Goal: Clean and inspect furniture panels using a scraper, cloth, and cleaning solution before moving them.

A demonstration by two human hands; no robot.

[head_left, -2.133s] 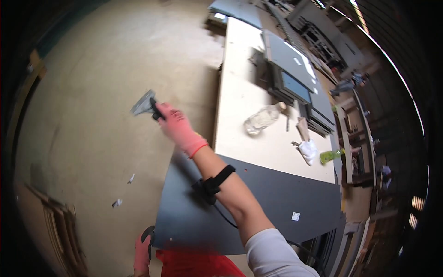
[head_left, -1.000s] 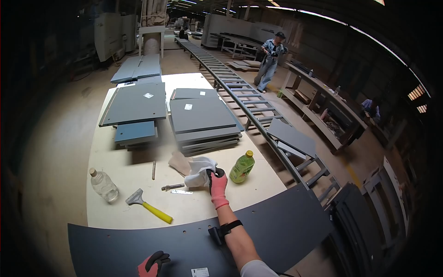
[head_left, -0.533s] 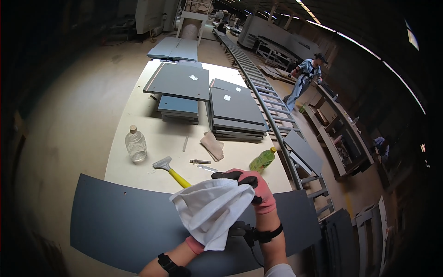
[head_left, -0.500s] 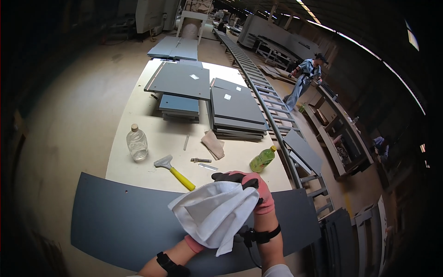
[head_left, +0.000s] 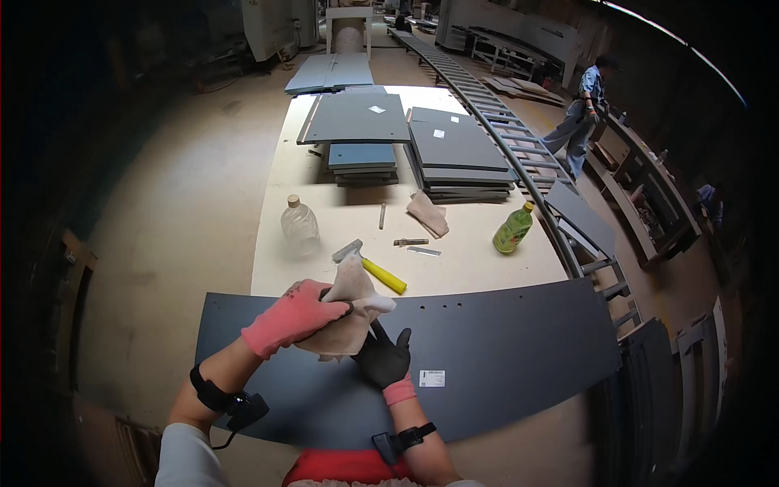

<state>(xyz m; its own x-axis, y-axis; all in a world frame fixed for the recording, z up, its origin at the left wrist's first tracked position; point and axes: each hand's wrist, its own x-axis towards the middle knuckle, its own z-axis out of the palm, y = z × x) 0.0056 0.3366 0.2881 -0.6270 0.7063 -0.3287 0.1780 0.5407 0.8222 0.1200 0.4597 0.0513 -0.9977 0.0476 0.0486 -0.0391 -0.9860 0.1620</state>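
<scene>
A crumpled white cloth (head_left: 341, 325) with dingy beige patches is bunched in my left hand (head_left: 288, 318), which wears a pink glove with dark fingertips. Its fingers are closed on the cloth above a dark grey panel (head_left: 503, 341). Close beside the cloth's lower right edge is my right hand (head_left: 385, 359), black palm turned up and thumb spread. Some of its fingers reach to the cloth's edge and are partly hidden. A scraper with a yellow handle (head_left: 384, 276) lies just beyond, its head partly behind the cloth.
On the pale table stand a clear bottle (head_left: 300, 227) and a green bottle (head_left: 513, 229). A folded beige cloth (head_left: 428, 215), a utility knife (head_left: 411, 242) and a blade strip (head_left: 424, 252) lie between them. Stacked grey panels (head_left: 462, 150) sit behind. A roller conveyor (head_left: 519, 142) runs along the right; a person (head_left: 580, 114) is beyond.
My left hand has come up from under the cloth and now grips it from the left. My right hand has dropped lower and turned palm up. The view has shifted left.
</scene>
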